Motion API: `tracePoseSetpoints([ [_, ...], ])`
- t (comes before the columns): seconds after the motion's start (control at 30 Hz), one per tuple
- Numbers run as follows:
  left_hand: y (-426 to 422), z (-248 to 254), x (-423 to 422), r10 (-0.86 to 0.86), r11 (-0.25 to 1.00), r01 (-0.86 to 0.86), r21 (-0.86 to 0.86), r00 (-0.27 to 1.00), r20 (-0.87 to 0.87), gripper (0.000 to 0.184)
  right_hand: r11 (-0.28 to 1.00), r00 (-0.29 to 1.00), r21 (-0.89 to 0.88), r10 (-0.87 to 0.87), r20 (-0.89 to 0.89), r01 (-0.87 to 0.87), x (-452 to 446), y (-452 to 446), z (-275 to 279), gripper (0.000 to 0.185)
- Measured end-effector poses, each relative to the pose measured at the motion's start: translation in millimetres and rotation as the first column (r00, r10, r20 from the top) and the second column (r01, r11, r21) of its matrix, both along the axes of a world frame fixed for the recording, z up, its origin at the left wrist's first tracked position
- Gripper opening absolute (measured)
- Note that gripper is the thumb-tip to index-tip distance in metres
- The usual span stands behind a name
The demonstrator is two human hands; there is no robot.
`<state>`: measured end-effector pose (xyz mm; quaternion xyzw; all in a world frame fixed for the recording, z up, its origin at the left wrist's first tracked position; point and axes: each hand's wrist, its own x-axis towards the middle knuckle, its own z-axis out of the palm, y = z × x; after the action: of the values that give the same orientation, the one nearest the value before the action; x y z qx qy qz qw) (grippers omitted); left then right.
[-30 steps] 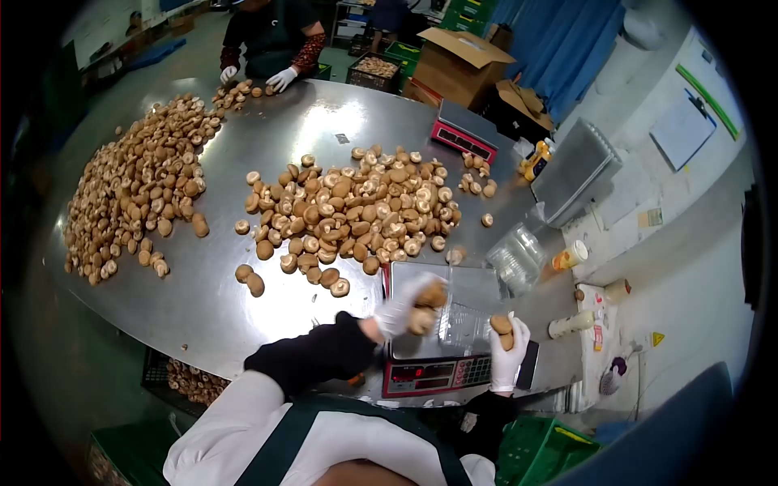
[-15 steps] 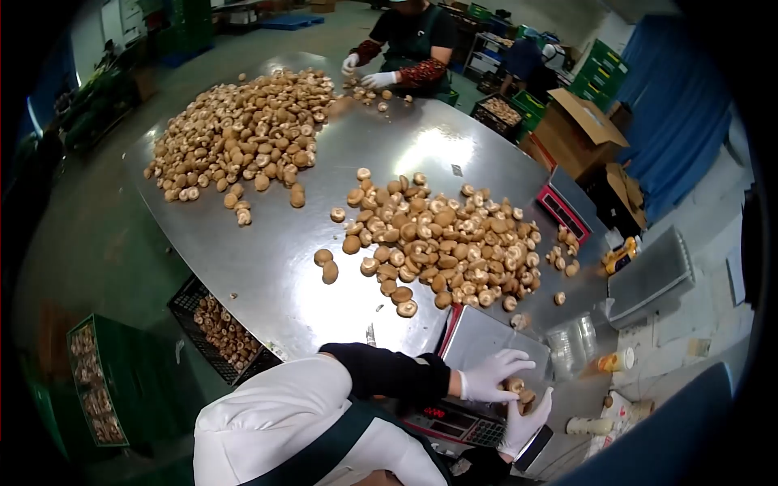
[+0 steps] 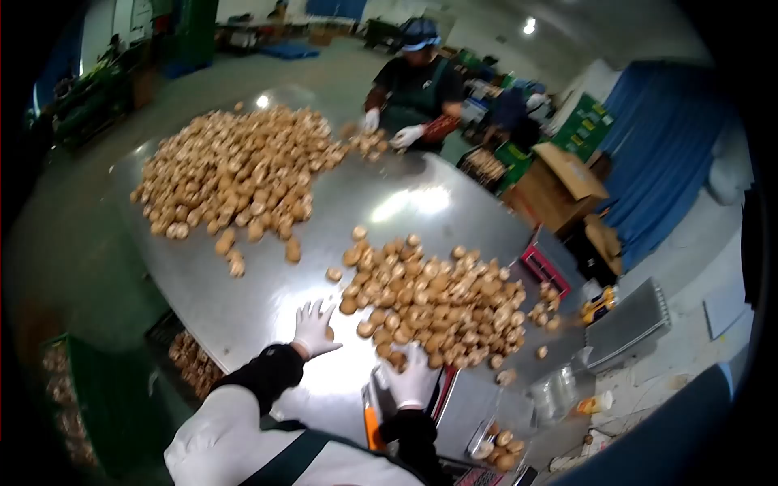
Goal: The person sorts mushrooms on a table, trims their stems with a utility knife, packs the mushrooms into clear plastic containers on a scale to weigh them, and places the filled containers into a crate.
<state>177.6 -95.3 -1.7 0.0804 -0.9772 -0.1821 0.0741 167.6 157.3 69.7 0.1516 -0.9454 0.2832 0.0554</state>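
Note:
My left hand (image 3: 314, 330), in a white glove, is over the metal table with its fingers spread. A brown mushroom (image 3: 329, 333) shows at its right side, by the thumb. At the lower left edge of the nearer mushroom pile (image 3: 446, 304) is my right hand (image 3: 410, 379), also gloved, its fingers curved round a mushroom (image 3: 397, 359). To the right of that hand, a clear plastic tray (image 3: 474, 448) holding several mushrooms rests on the scale (image 3: 468, 405). An orange-handled tool (image 3: 373, 428) lies left of the scale.
A larger mushroom heap (image 3: 235, 170) covers the table's far left. Across the table a co-worker (image 3: 417, 93) handles mushrooms. Along the right are a second scale (image 3: 547, 263), clear trays (image 3: 555, 393), a yellow bottle (image 3: 598, 305) and a cup (image 3: 596, 402). A crate (image 3: 190, 360) stands below the left edge.
Both my hands have left the tray on the scale and moved left, the left hand farther. Mushrooms now sit in the tray. The camera view has shifted.

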Motion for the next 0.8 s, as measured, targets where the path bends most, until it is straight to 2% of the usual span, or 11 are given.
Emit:
tracePoseSetpoints([
  [0.03,-4,-2,-4,-0.084,0.995,0.088,0.056,0.994,-0.074,0.094,0.989,0.987,0.087,-0.126,0.095,0.118,0,-16,0,0.085],
  [0.07,-5,-16,-12,-0.144,0.984,0.161,0.075,0.97,-0.194,0.09,0.987,0.99,0.151,-0.068,0.122,0.049,-12,-19,-22,0.093],
  [0.1,2,2,-14,-0.127,0.986,0.14,0.085,0.981,-0.144,0.086,0.972,0.993,0.205,-0.115,-0.01,0.115,-18,-26,-49,0.094],
  [0.13,6,15,-20,-0.144,0.983,0.153,0.099,0.985,-0.095,0.081,0.954,0.99,0.267,-0.142,0.001,0.137,-23,-35,-51,0.093],
  [0.27,25,56,-47,-0.147,0.976,0.177,-0.125,0.964,0.223,0.066,0.874,0.985,0.457,-0.166,-0.042,0.167,-35,-54,-43,0.078],
  [0.4,33,32,-72,-0.14,0.982,0.173,-0.072,0.935,0.327,0.039,0.914,0.98,0.365,-0.132,-0.149,0.179,-35,-37,-63,0.054],
  [0.5,28,46,-61,-0.088,0.995,0.097,-0.008,0.935,0.345,0.042,0.917,0.958,0.341,-0.119,-0.262,0.207,-18,-16,-77,0.054],
  [0.53,26,50,-54,-0.086,0.988,0.126,-0.09,0.931,0.356,0.044,0.887,0.956,0.411,-0.098,-0.275,0.209,-9,-13,-70,0.055],
  [0.57,23,56,-45,-0.122,0.989,0.144,-0.022,0.9,0.419,0.044,0.888,0.956,0.408,-0.104,-0.275,0.214,-11,-9,-68,0.055],
  [0.7,8,30,-24,-0.192,0.979,0.167,0.114,0.946,0.262,0.044,0.906,0.97,0.41,-0.005,-0.243,0.108,-23,5,-65,0.059],
  [0.8,-2,36,-6,-0.146,0.92,0.114,0.375,0.988,0.057,0.051,0.957,0.97,0.197,-0.181,-0.16,0.211,-26,8,-56,0.06],
])
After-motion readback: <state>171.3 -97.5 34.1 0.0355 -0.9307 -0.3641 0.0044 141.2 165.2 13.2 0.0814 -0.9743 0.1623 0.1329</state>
